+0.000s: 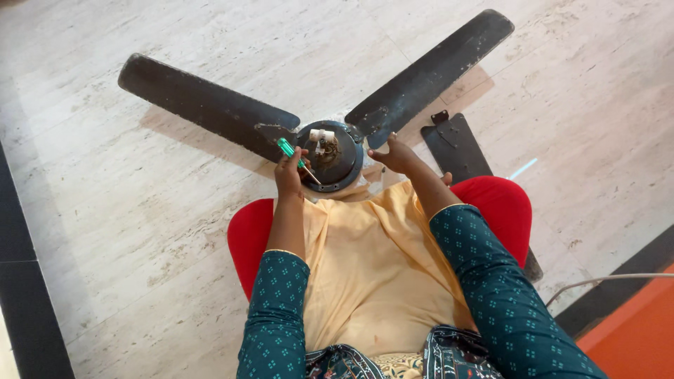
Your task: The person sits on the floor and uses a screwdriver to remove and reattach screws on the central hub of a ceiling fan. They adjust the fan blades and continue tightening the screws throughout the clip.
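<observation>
A dark ceiling fan lies on the pale floor, its round motor hub (337, 158) facing up with white wire connectors on top. One blade (203, 105) stretches to the left, a second blade (432, 70) to the upper right. My left hand (288, 175) grips a green-handled screwdriver (289, 151), tip pointing at the hub's rim. My right hand (394, 156) rests on the hub's right edge beside the second blade's root. I sit on a red stool (505, 203) with yellow cloth over my lap.
A third dark blade (456, 147) lies detached on the floor to the right, partly under the stool. A black border strip (28, 295) runs along the left. An orange surface (632, 330) and a thin white cable (604, 281) are at lower right.
</observation>
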